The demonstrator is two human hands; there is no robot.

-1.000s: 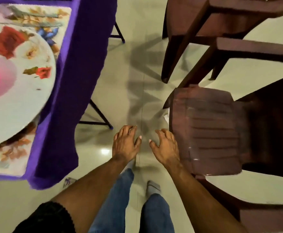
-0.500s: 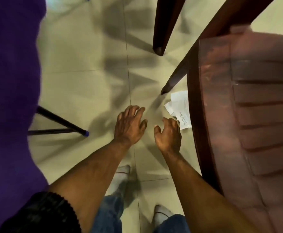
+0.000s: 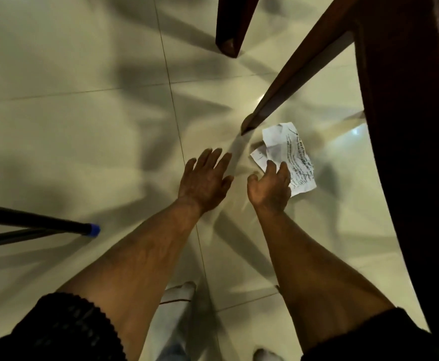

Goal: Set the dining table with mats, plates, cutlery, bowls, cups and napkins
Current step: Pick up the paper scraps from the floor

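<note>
Head view: crumpled white printed paper (image 3: 288, 160) on floor; right hand (image 3: 270, 188) over it, left hand (image 3: 204, 182) beside, both spread, empty.

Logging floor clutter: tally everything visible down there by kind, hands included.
Hands: 2, left hand and right hand
Printed papers: 1, paper on the floor tiles
Brown chair legs: 2, and
Blue-tipped black table legs: 1
Total: 6

Hands: left hand (image 3: 205, 181) spread open; right hand (image 3: 271, 188) loosely curled, over the paper's edge.
Paper (image 3: 288, 157): crumpled — centre right, on tiled floor (image 3: 83, 126).
</note>
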